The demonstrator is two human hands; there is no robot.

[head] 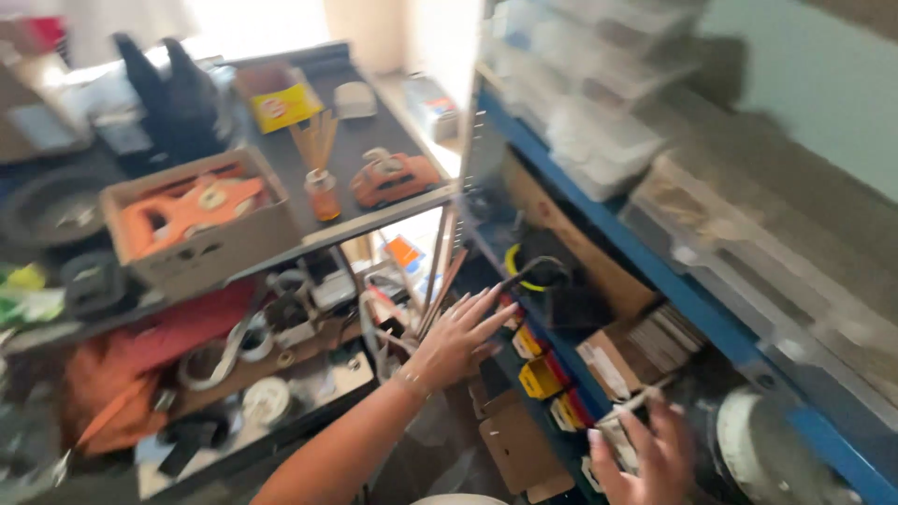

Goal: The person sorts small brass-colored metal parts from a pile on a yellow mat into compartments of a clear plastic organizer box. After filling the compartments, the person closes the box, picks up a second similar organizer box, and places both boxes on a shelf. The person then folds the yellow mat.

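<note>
My left hand (456,339) reaches forward with its fingers spread and nothing in it, next to thin rods (440,281) leaning at the corner of the blue shelf rack (655,266). Small yellow and red boxes (541,376) sit just to its right, and a black tool with a yellow ring (531,269) lies above them. My right hand (647,455) is low at the right in front of the lower shelf, touching a blurred white item (625,409). Whether it grips that item cannot be made out.
A dark shelf on the left carries a cardboard box with an orange tool (192,220), a reed diffuser bottle (323,192), an orange toy car (393,178) and a yellow box (281,98). Clear plastic organisers (599,140) fill the upper blue shelves. Tape rolls (253,341) lie below.
</note>
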